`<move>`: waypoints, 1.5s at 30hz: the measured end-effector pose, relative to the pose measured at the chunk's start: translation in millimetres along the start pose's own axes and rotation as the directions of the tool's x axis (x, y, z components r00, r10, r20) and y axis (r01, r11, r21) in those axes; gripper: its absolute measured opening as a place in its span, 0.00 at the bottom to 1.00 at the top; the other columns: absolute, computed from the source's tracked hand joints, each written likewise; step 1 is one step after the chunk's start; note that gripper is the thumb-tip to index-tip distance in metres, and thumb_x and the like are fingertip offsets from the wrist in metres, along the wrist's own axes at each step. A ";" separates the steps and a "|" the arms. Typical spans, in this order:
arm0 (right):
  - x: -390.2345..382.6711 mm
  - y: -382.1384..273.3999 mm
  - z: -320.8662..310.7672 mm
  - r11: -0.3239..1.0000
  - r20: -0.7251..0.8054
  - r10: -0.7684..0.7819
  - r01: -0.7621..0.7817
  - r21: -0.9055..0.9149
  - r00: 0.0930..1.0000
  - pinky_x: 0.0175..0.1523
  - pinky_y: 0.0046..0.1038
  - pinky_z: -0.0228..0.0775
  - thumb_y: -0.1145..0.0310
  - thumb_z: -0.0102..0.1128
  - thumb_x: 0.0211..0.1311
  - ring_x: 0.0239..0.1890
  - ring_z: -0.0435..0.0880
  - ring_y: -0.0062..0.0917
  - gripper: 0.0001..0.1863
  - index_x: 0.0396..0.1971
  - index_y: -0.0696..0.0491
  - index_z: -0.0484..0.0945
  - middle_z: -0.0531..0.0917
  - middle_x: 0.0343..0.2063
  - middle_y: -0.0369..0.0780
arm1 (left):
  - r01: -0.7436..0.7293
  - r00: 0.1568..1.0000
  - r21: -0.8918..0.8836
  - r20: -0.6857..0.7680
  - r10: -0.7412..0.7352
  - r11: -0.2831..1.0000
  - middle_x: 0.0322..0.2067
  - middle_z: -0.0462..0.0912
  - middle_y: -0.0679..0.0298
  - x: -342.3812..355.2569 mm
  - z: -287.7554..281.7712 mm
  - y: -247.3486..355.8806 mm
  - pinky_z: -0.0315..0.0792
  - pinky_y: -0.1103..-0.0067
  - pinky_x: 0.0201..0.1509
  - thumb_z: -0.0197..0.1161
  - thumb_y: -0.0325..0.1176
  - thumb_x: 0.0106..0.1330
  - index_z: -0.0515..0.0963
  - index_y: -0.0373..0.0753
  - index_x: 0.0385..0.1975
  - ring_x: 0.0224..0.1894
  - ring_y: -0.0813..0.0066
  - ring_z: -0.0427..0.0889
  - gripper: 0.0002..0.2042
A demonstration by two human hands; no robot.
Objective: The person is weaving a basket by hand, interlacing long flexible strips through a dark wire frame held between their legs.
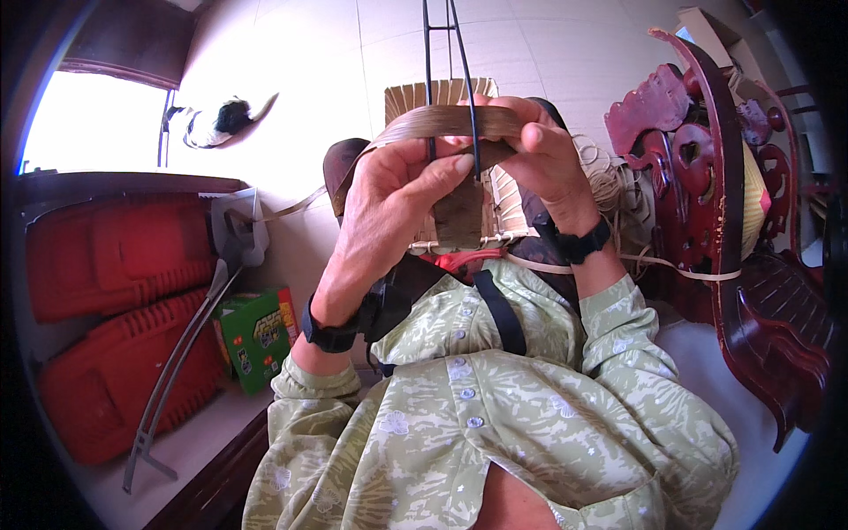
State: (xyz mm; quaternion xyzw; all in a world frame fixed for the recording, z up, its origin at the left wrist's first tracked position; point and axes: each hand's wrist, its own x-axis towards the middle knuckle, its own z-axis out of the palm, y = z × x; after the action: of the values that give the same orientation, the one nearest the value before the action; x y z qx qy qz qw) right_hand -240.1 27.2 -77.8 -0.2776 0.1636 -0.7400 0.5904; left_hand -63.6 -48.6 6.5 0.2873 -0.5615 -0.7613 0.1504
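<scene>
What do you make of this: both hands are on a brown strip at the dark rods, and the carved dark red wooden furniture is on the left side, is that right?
Not quite: the head view shows the carved dark red wooden furniture on the right side. The left hand and right hand are on the brown strip at the dark rods.
</scene>
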 end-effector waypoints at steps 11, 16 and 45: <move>-97.5 -154.3 -40.4 0.897 -0.222 -0.363 0.404 0.177 0.905 0.28 0.21 0.54 0.41 0.44 0.66 0.10 0.54 0.14 0.27 0.14 0.45 0.60 0.57 0.07 0.28 | 0.007 1.000 -0.029 -0.029 -0.008 1.000 0.29 0.80 0.71 -16.6 -8.5 -5.1 0.71 0.88 0.37 0.60 0.29 0.65 0.79 0.32 0.36 0.31 0.88 0.76 0.07; -218.2 -209.0 -58.4 0.871 -0.330 -0.490 0.434 -0.231 0.807 0.20 0.16 0.42 0.53 0.47 0.69 0.12 0.51 0.10 0.18 0.22 0.48 0.66 0.54 0.11 0.24 | 0.012 0.998 -0.005 -0.065 -0.012 1.000 0.30 0.81 0.71 -11.8 -16.4 -3.6 0.71 0.88 0.38 0.60 0.29 0.65 0.79 0.33 0.35 0.32 0.89 0.76 0.06; 4.6 -38.0 41.3 0.507 -0.091 0.216 -0.191 -0.840 0.972 0.36 0.12 0.72 0.61 0.55 0.66 0.35 0.78 0.09 0.20 0.55 0.53 0.71 0.80 0.39 0.33 | -0.075 0.995 -0.004 0.061 0.075 0.997 0.29 0.81 0.68 -5.1 -4.4 -6.9 0.72 0.88 0.38 0.60 0.27 0.63 0.78 0.30 0.36 0.31 0.87 0.77 0.07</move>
State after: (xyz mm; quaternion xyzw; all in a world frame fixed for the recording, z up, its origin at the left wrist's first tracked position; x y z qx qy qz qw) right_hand -245.6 35.8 -22.5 -0.5160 0.5240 -0.4905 0.4675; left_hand -56.3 -47.0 0.5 0.2427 -0.5754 -0.7641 0.1620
